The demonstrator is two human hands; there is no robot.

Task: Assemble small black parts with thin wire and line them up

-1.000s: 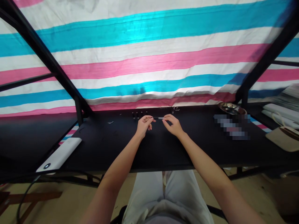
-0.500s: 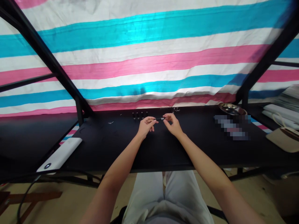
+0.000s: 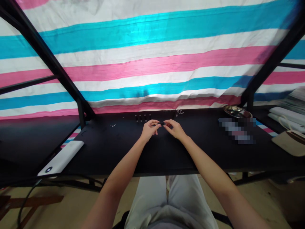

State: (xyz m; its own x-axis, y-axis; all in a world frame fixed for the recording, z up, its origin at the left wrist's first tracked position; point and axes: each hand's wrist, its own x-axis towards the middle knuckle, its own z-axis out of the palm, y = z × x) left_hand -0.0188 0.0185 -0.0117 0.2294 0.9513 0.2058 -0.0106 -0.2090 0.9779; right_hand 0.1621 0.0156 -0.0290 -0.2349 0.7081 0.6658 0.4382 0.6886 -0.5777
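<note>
My left hand (image 3: 149,128) and my right hand (image 3: 173,128) meet over the far middle of a black table (image 3: 166,149). Both pinch a small dark cylindrical piece (image 3: 162,122) between their fingertips, the left at its left end, the right at its right end. The piece is mostly hidden by the fingers. Just behind the hands several small dark upright pieces (image 3: 142,118) stand in a row near the table's far edge.
A white power bank (image 3: 61,158) with a cable lies at the table's left front corner. A metal bowl (image 3: 235,111) and a blurred patch sit at the right. White boxes and a beige pad (image 3: 290,141) lie farther right. Striped cloth hangs behind black frame bars.
The hands have come closer together. The thin piece that showed between them a second ago is now almost covered, only a short dark part showing.
</note>
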